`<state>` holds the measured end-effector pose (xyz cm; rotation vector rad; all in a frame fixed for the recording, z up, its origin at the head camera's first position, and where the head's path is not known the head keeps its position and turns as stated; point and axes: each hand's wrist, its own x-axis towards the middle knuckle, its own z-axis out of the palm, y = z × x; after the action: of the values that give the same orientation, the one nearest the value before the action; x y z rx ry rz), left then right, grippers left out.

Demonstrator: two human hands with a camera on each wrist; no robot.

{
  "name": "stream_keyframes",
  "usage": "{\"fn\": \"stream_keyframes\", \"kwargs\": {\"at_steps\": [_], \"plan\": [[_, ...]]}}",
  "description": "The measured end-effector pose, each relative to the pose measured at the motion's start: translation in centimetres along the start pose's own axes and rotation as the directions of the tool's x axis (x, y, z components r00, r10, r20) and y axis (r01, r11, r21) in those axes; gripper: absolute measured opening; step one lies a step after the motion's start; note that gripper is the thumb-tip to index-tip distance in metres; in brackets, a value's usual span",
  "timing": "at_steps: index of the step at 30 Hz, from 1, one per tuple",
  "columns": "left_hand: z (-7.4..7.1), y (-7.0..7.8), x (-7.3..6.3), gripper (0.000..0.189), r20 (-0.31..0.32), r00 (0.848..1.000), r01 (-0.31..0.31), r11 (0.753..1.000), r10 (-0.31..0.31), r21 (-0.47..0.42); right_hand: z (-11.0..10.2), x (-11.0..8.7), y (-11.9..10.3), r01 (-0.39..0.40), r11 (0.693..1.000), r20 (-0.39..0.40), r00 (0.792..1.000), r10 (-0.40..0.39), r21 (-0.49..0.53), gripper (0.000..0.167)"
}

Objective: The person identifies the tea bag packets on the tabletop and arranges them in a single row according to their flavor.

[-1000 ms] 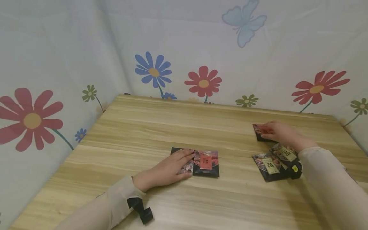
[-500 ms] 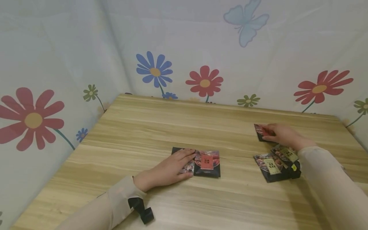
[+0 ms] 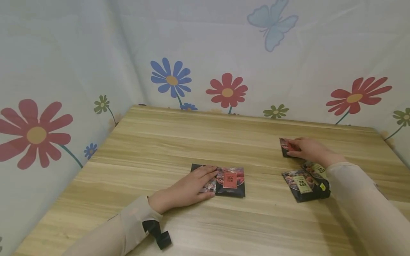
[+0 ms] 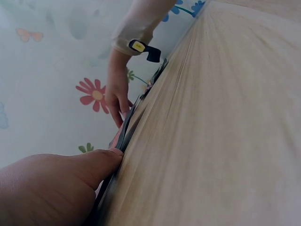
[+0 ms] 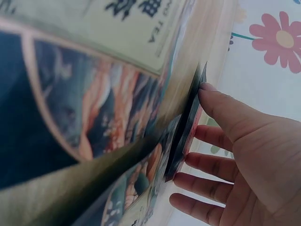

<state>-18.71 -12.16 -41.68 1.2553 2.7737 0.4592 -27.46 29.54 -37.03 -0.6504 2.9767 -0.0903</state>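
My left hand (image 3: 189,186) lies flat over a dark packet (image 3: 209,186), covering most of it. In the left wrist view that thumb (image 4: 106,162) touches a packet's edge. Beside its fingertips lies a black packet with a red label (image 3: 230,181). Farther right, my right hand (image 3: 312,149) rests its fingertips on another red-labelled packet (image 3: 285,147), low on the table. In the right wrist view the thumb (image 5: 221,103) is at that packet's edge, with the straight, spread fingers (image 5: 211,162) along its face.
Two yellow-labelled packets, one nearer (image 3: 301,185) and one partly under the right sleeve (image 3: 315,169), lie overlapping on the wooden table (image 3: 160,138). A flower-printed cloth (image 3: 192,42) hangs behind. A black strap (image 3: 157,234) hangs from the left cuff.
The right hand and sleeve have shifted slightly left, and the red-labelled packet under the fingertips has slid a little left too. The left hand and its packets have stayed put.
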Motion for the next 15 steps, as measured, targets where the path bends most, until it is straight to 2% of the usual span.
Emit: {"fn": "stream_keyframes", "kwargs": {"at_steps": [15], "plan": [[0.2,0.0,0.0,0.069,0.0,1.0,0.003,1.0,-0.003,-0.006,-0.2,-0.2,-1.2,-0.05,0.999,0.057,0.997,0.049,0.016,0.073]]}}
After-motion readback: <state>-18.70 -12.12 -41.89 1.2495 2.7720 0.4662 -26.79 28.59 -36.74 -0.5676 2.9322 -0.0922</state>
